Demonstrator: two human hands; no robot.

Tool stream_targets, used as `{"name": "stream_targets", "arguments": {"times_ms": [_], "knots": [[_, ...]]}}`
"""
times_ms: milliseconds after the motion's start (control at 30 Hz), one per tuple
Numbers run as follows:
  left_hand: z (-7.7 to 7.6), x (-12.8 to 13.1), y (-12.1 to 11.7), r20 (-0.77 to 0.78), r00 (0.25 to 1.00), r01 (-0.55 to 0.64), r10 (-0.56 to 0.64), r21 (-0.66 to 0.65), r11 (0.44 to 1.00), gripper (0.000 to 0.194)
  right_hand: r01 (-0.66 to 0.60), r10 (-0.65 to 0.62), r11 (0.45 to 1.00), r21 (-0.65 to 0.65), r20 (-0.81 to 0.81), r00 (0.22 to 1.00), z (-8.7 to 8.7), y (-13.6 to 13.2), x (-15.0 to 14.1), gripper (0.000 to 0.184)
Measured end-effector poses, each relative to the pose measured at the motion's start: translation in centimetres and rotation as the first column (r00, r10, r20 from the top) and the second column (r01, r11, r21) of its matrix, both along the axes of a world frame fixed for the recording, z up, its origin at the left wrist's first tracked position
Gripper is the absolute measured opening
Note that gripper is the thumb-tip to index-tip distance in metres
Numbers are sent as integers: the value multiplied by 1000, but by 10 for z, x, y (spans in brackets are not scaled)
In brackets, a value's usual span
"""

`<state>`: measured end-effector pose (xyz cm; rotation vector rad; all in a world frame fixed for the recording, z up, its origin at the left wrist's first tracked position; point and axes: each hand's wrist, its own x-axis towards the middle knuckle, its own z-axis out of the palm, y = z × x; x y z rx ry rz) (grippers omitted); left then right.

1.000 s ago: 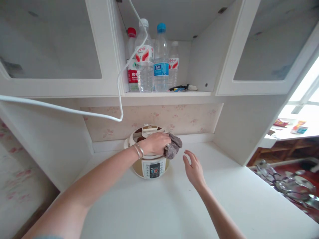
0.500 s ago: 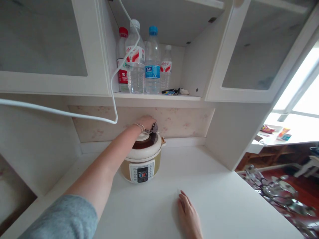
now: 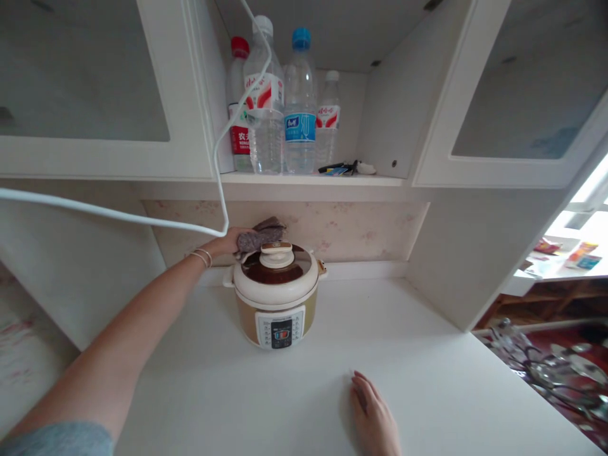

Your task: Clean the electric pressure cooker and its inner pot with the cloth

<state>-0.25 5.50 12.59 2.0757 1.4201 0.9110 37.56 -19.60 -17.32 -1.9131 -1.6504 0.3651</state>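
My left hand [image 3: 232, 241] grips a crumpled grey-purple cloth [image 3: 263, 235] at the back left of an electric pressure cooker [image 3: 278, 285]. The cooker is cream and gold, with a brown top, a pale lid knob and a front control panel. Its lid is on. The cloth lies against the rear edge of the lid, and part of it is hidden behind the knob. On the white counter [image 3: 304, 399], in front of the cooker to the right, rests my right hand [image 3: 375, 415], fingers loosely bent and holding nothing that I can see.
A white cable [image 3: 118, 216] hangs across the view on the left. Above, an open shelf [image 3: 313, 180] holds several plastic bottles [image 3: 299, 130] and small items. Cabinet doors [image 3: 513, 95] flank it. At the right, beyond the side panel, are a bright window and blurred glassware.
My left hand has moved left with the cloth, from behind the knob to the lid's back left, uncovering the knob. My right hand stays on the counter. The view has shifted slightly.
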Motion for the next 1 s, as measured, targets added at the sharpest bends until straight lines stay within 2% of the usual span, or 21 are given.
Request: {"name": "stream_targets", "arguments": {"times_ms": [67, 167, 267, 333, 467, 567, 700, 767, 833, 933, 1000], "knots": [[-15, -24, -10, -89, 996, 0, 5, 55, 998, 38, -1, 2, 1000, -10, 30, 1000, 0, 1, -1, 40], [-33, -51, -31, -191, 976, -82, 102, 106, 991, 33, -13, 14, 1000, -17, 78, 997, -3, 3, -1, 39], [-42, -57, -66, -249, 966, -29, 63, 138, 990, 32, -22, 26, 999, -33, 113, 993, -7, 5, 0, 38], [-45, -47, -95, -272, 962, 50, 13, 223, 974, 34, -29, 34, 999, -40, 132, 991, -10, 6, 0, 38], [-46, 2, -142, -440, 896, 227, -55, 347, 910, 49, -47, 51, 999, -25, 178, 983, -13, 7, -2, 39], [-43, 54, -151, -561, 823, 341, -94, 355, 871, 58, -42, 44, 999, -16, 194, 980, -11, 6, -5, 38], [-39, 131, -130, -651, 757, 401, -48, 405, 822, 69, -33, 32, 999, -2, 191, 981, -3, 3, -9, 37], [-41, 167, -110, -672, 741, 393, -12, 418, 819, 64, -33, 32, 999, -1, 187, 982, 1, 1, -10, 37], [-44, 195, -92, -702, 712, 383, 1, 390, 837, 51, -32, 32, 999, -5, 182, 983, 4, 0, -10, 37], [-48, 218, -77, -714, 700, 373, -9, 356, 857, 33, -47, 48, 999, -10, 170, 984, 5, -1, -10, 37], [-49, 218, -79, -686, 727, 364, -11, 372, 854, 28, -55, 56, 998, -8, 161, 985, 4, 0, -10, 36]]}}
